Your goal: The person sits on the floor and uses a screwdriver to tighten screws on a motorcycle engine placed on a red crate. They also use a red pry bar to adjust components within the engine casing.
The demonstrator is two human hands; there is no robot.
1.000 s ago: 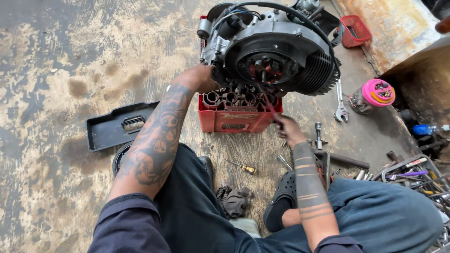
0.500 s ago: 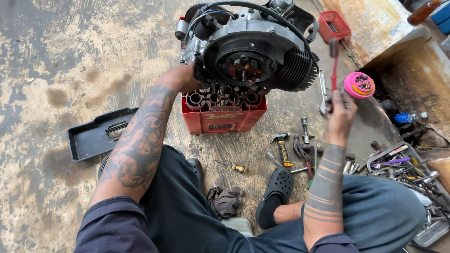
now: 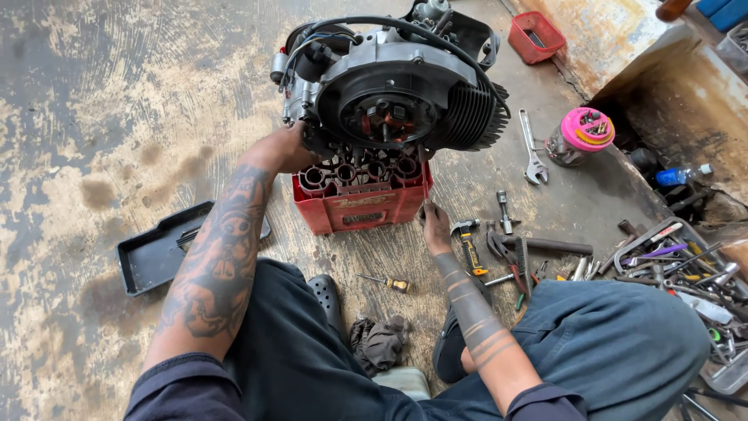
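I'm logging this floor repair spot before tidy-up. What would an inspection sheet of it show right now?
Surface: stained concrete floor.
Job's things: engine sits on a red crate.
Clutter: black tray, rag, screwdriver, adjustable wrench, pink-lidded jar, tool pile.
Grippers: left hand rests on the engine's side; right hand holds a thin tool up to the engine.
Cables: black cable loops over the engine.
Surroundings: red tub, worn wall.

light: even, soft daylight, bright | shadows: faint, darkest under the engine (image 3: 397,101) inside the red crate (image 3: 360,204) | glare: none, dull sheen on floor (image 3: 117,101) left of engine | focus: sharp throughout | edges: wide-angle bending away from engine
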